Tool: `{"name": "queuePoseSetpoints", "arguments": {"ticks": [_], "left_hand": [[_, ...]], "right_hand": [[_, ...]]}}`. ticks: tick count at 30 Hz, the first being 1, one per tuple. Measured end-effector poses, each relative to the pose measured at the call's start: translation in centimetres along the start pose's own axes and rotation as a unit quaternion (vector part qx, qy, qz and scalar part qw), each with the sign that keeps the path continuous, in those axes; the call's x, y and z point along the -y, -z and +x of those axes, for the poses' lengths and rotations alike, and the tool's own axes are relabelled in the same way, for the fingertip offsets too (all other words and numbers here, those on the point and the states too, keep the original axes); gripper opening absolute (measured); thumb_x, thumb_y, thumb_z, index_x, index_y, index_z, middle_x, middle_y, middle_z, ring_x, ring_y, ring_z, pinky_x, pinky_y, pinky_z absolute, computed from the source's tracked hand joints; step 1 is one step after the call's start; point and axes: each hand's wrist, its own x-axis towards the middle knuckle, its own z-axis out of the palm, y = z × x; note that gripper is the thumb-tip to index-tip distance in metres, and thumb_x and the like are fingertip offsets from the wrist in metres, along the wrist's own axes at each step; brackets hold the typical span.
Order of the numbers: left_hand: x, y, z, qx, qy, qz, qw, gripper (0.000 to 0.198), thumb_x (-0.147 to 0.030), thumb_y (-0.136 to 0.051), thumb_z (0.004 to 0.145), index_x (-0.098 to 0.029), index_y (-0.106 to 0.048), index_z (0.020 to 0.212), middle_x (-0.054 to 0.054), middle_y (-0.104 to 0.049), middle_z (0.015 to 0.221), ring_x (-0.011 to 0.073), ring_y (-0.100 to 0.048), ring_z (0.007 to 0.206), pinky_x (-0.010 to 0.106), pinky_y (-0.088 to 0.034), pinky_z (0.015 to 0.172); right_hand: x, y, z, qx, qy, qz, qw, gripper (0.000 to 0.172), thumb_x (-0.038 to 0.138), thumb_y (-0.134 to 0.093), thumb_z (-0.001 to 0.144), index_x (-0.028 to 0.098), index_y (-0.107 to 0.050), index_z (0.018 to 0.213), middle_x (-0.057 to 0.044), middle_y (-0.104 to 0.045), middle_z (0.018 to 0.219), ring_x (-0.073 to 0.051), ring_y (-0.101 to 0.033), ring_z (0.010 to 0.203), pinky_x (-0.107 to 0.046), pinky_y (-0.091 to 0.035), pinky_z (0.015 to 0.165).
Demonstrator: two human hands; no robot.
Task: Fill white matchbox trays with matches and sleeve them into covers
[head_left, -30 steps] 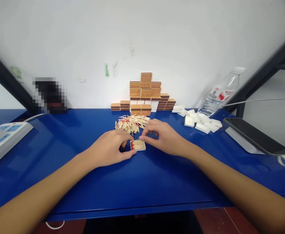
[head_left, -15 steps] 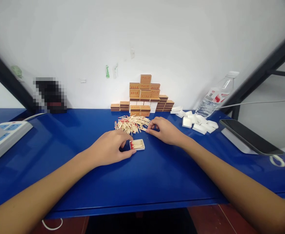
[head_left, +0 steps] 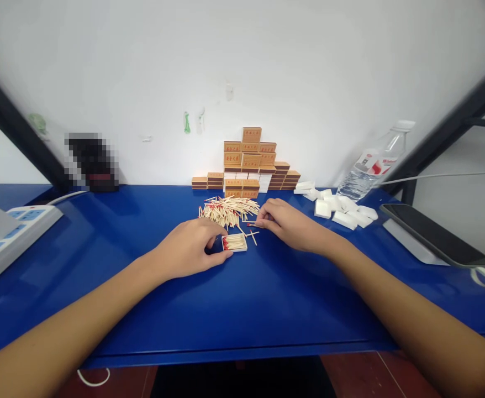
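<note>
White cardboard forms the small tray (head_left: 241, 250) just below the middle of the frame, filled with red-tipped matches (head_left: 235, 242), its left end held between the left hand's (head_left: 190, 249) thumb and fingers. Right of centre, the right hand (head_left: 290, 225) pinches a single match (head_left: 251, 225) beside the loose heap (head_left: 228, 210), near crossed stray sticks (head_left: 253, 237).
</note>
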Motion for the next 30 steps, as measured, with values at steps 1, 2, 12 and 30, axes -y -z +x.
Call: {"name": "queuePoseSetpoints", "arguments": {"ticks": [1,2,12,30], "left_hand": [[0.0,-0.1,0.0,-0.003,0.004,0.001,1.0,0.029,-0.045,-0.069,0.094,-0.019,-0.076,0.105,0.0,-0.063,0.071,0.0179,-0.058,0.068,0.032,-0.04,0.062],[0.0,-0.1,0.0,-0.005,0.007,0.002,1.0,0.029,-0.045,-0.069,0.094,-0.019,-0.076,0.105,0.0,-0.063,0.071,0.0178,-0.058,0.068,0.032,-0.04,0.062],[-0.3,0.1,0.1,-0.003,-0.005,-0.011,1.0,0.024,-0.041,-0.071,0.093,-0.019,-0.076,0.101,-0.001,-0.062,0.071,0.0171,-0.058,0.07,0.032,-0.042,0.064],[-0.9,0.0,0.0,0.013,-0.016,-0.028,0.999,0.026,-0.041,-0.073,0.093,-0.02,-0.076,0.108,-0.001,-0.063,0.075,0.0174,-0.058,0.071,0.031,-0.043,0.066]], "right_hand": [[0.3,0.1,-0.1,0.001,0.009,0.01,1.0,0.017,0.032,-0.057,0.103,0.021,-0.062,0.09,-0.009,-0.063,0.097,-0.026,-0.058,0.098,-0.038,-0.046,0.086],[0.6,0.1,-0.2,0.005,0.017,0.02,1.0,0.018,0.033,-0.057,0.104,0.021,-0.062,0.091,-0.009,-0.063,0.098,-0.025,-0.058,0.097,-0.038,-0.046,0.085],[3.4,-0.8,-0.9,0.038,0.086,0.07,0.993,0.008,0.028,-0.063,0.101,0.021,-0.065,0.098,-0.004,-0.065,0.097,-0.02,-0.057,0.092,-0.032,-0.044,0.079],[3.8,-1.0,-0.9,-0.01,0.063,0.122,0.99,0.014,0.025,-0.059,0.102,0.024,-0.07,0.111,-0.004,-0.071,0.099,-0.019,-0.062,0.089,-0.032,-0.047,0.077]]}}
